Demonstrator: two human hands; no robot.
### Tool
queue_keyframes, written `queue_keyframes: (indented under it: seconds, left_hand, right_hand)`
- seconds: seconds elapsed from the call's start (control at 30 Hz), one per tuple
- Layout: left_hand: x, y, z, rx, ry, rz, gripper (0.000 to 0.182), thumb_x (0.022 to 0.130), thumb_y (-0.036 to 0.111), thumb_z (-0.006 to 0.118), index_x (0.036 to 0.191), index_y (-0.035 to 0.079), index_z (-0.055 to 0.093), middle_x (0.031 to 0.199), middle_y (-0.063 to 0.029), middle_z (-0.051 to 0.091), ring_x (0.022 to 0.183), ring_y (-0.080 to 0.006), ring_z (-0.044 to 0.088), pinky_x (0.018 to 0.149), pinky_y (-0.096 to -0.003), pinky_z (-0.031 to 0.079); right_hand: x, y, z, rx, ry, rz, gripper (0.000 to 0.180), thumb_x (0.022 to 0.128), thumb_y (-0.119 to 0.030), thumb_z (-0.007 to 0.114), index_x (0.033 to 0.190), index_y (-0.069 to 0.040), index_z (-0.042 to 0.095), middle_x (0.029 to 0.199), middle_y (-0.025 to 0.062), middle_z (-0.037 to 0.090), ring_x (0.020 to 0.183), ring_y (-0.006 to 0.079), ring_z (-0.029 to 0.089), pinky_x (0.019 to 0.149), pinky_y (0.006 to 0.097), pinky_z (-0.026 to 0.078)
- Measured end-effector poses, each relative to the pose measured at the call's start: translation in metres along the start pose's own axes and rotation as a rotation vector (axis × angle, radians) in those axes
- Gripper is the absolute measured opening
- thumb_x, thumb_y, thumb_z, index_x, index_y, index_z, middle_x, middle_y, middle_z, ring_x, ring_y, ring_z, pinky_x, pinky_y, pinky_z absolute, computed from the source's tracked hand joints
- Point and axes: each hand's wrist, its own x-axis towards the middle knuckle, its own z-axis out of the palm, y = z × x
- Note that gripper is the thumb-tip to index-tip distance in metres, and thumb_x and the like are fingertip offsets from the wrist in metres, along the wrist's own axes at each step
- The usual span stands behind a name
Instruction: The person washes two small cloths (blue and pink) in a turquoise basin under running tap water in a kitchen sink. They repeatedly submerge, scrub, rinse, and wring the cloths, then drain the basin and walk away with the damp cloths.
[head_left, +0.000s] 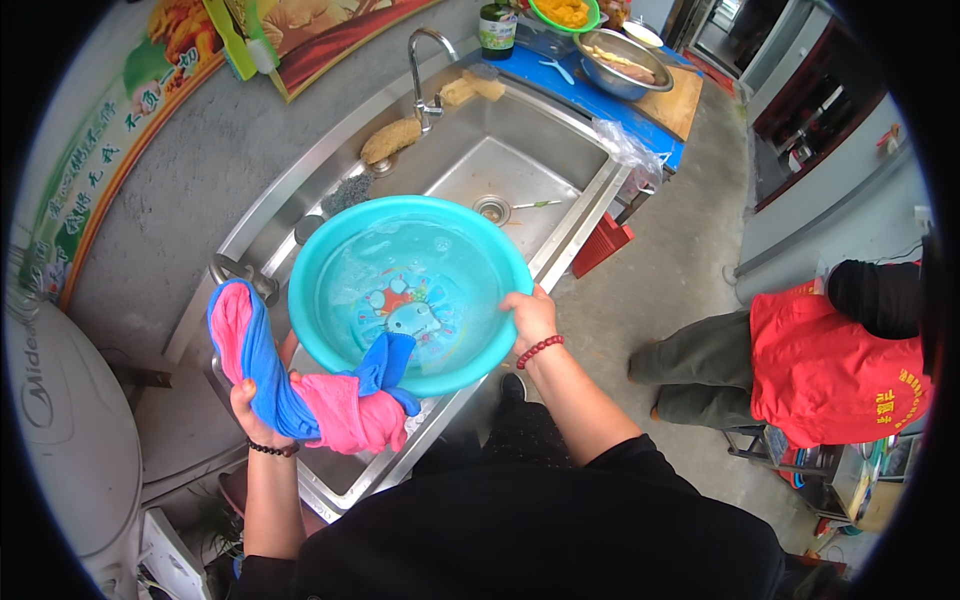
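Observation:
A turquoise plastic basin (296, 311) with water and a cartoon print on its bottom is over the stainless steel double sink (499, 154). My right hand (534, 319) grips its right rim, thumb inside. In my left hand (259, 409) is a twisted bundle of cloths, one blue (274, 390) and one pink (349, 405). The bundle lies across the basin's near left side, and a blue corner hangs over the rim. Some left fingers are behind the cloth, so I cannot tell whether they also touch the basin.
Behind the sink rise a chrome faucet (416, 67) and a loofah (391, 141). A blue table (536, 71) at the far end holds a steel bowl (626, 64) of food and a cutting board (679, 101). A person in a red vest (832, 367) is at the right.

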Motion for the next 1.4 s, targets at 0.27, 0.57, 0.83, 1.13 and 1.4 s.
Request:
queue_keyframes:
  seconds: [0.27, 0.57, 0.83, 1.13, 1.4]
  left_hand:
    - [0.117, -0.060, 0.075, -0.056, -0.016, 0.011, 0.068, 0.078, 0.032, 0.066, 0.136, 0.001, 0.047, 0.142, -0.0312, 0.042, 0.086, -0.0286, 0.067, 0.082, -0.0397, 0.057]
    - [0.231, -0.126, 0.154, -0.015, -0.017, 0.007, 0.072, 0.076, 0.033, 0.068, 0.139, 0.006, 0.044, 0.131, -0.0230, 0.052, 0.090, -0.0296, 0.064, 0.082, -0.0392, 0.056]
    - [0.268, -0.129, 0.168, 0.044, -0.108, -0.027, 0.068, 0.078, 0.036, 0.067, 0.133, 0.001, 0.049, 0.137, -0.0283, 0.045, 0.094, -0.0245, 0.065, 0.089, -0.0375, 0.055]
    - [0.225, -0.089, 0.158, 0.104, -0.078, 0.022, 0.074, 0.076, 0.034, 0.069, 0.137, 0.000, 0.045, 0.145, -0.0335, 0.035, 0.092, -0.0229, 0.067, 0.089, -0.0361, 0.055]
    - [0.198, -0.054, 0.170, 0.147, -0.079, 0.111, 0.075, 0.076, 0.033, 0.069, 0.140, 0.002, 0.043, 0.147, -0.0358, 0.031, 0.092, -0.0254, 0.069, 0.089, -0.0391, 0.056]
  right_hand:
    - [0.074, -0.078, -0.047, 0.083, 0.064, 0.047, 0.041, 0.070, 0.012, 0.053, 0.110, 0.004, 0.050, 0.105, 0.0179, 0.057, 0.096, 0.0330, 0.059, 0.084, 0.0476, 0.053]
    - [0.182, -0.143, -0.091, 0.101, 0.070, 0.093, 0.038, 0.072, 0.007, 0.055, 0.110, 0.008, 0.052, 0.107, 0.0187, 0.057, 0.099, 0.0354, 0.057, 0.090, 0.0491, 0.049]
    - [0.214, -0.146, -0.103, 0.155, 0.050, 0.141, 0.036, 0.072, 0.008, 0.058, 0.106, 0.002, 0.051, 0.105, 0.0167, 0.057, 0.097, 0.0318, 0.058, 0.080, 0.0467, 0.051]
    - [0.174, -0.125, -0.070, 0.121, -0.027, 0.259, 0.032, 0.077, 0.001, 0.057, 0.108, 0.006, 0.055, 0.100, 0.0146, 0.060, 0.091, 0.0288, 0.060, 0.080, 0.0433, 0.052]
    - [0.150, -0.080, -0.047, 0.290, -0.254, 0.557, 0.042, 0.082, 0.000, 0.055, 0.123, 0.005, 0.048, 0.116, 0.0178, 0.056, 0.107, 0.0330, 0.058, 0.091, 0.0476, 0.051]
